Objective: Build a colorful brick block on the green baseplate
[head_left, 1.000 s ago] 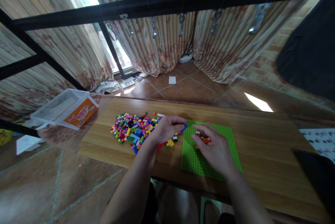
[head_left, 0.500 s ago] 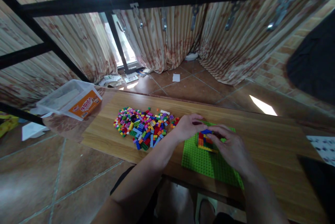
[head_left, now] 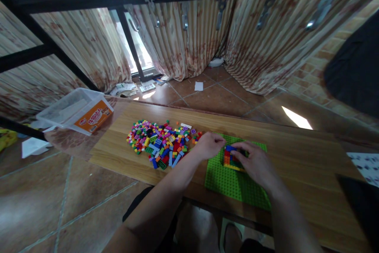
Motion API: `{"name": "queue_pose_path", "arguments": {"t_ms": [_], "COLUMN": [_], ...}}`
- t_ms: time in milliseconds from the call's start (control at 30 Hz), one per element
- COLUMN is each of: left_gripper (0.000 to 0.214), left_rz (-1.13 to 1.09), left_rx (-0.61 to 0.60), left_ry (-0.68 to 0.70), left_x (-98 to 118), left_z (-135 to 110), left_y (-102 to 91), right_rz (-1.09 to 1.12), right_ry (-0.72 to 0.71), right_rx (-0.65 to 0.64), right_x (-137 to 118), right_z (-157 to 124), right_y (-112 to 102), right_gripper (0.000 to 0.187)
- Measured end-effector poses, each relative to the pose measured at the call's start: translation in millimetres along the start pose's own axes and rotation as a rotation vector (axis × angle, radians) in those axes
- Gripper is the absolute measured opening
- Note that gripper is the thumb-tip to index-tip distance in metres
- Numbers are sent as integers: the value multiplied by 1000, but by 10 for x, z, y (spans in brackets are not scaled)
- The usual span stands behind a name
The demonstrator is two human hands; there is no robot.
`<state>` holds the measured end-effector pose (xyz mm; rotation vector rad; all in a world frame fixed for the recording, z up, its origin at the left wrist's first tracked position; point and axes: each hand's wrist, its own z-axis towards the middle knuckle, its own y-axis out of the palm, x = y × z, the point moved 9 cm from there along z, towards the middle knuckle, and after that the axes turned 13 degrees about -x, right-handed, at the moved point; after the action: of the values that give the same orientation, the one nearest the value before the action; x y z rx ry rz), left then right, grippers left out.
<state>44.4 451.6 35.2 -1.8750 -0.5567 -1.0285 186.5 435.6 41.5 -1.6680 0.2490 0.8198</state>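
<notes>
- I see my left hand [head_left: 209,145] resting at the left edge of the green baseplate [head_left: 226,184], with its knuckles up and its fingers curled in towards the brick build [head_left: 229,158].
- The left grip is curled nearly closed. I cannot tell whether it has a brick in it, as the fingertips are tucked out of sight.
- My right hand [head_left: 255,163] lies over the right side of the brick build. Its grip is closed on the build, with the fingers bent across the top and the thumb on the near side.
- The brick build is a small stack in red, blue, orange and yellow. It stands upright on the far half of the baseplate, between the two hands.
- The baseplate lies flat on the wooden counter [head_left: 299,158], near its front edge.
- A pile of loose bricks [head_left: 161,142] in many colours lies on the counter just left of my left hand.
- A clear plastic box [head_left: 75,110] with an orange label sits at the counter's far left corner.
</notes>
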Motion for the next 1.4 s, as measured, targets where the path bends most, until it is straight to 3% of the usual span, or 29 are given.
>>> {"name": "queue_pose_path", "arguments": {"t_ms": [333,733,1100,1233,1400], "left_gripper": [26,24,21,22,25], "left_rz": [-13,37,51,77,144], "left_rx": [-26,35,19,25,23], "left_ry": [11,-90,-81,-72,-41], "left_x": [-4,-35,-35,-7,71], "left_z": [34,42,59,51,29], "left_y": [86,62,60,63,71], "right_rz": [7,85,158,207,248], "right_ry": [17,49,46,44,97], "right_rx": [8,6,17,-24,119], "right_x": [-5,102,134,167,299], "right_z": [13,57,59,32,-32], "right_y": [2,17,31,15,-203], "right_gripper": [24,26,27,34,36]}}
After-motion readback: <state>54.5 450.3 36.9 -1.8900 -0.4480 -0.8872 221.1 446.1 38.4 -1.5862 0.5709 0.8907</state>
